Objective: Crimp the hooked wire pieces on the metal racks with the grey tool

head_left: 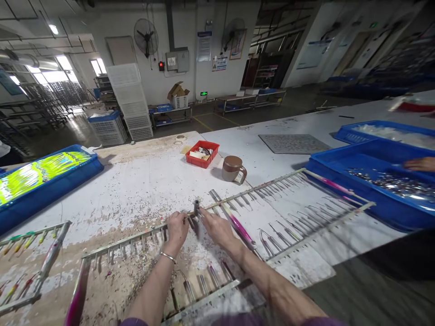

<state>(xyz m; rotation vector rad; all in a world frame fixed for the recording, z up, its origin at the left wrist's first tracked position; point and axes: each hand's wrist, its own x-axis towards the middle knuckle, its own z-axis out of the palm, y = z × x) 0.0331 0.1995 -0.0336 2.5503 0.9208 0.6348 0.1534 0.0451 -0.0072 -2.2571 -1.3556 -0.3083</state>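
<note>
Two long metal racks with rows of thin clips lie on the worktable. My left hand (177, 230), with a bangle at the wrist, is closed on the far rail of the nearer rack (136, 236). Close by on the right, my right hand (216, 227) reaches over the same rail, its fingertips against a short grey metal tube (196, 206) that stands up between the hands. The right thumb is hidden, and what lies under the fingers is dark and blurred. To the right lies the second rack (282, 183), with pink paint on its end bars.
Ahead stand a red tray (208, 147) of small parts and a brown mug (233, 168). A blue tray (356, 156) of shiny parts is at right, with another person's hand (421, 164) over it. Another blue tray (76, 176) sits left, near a third rack (50, 256).
</note>
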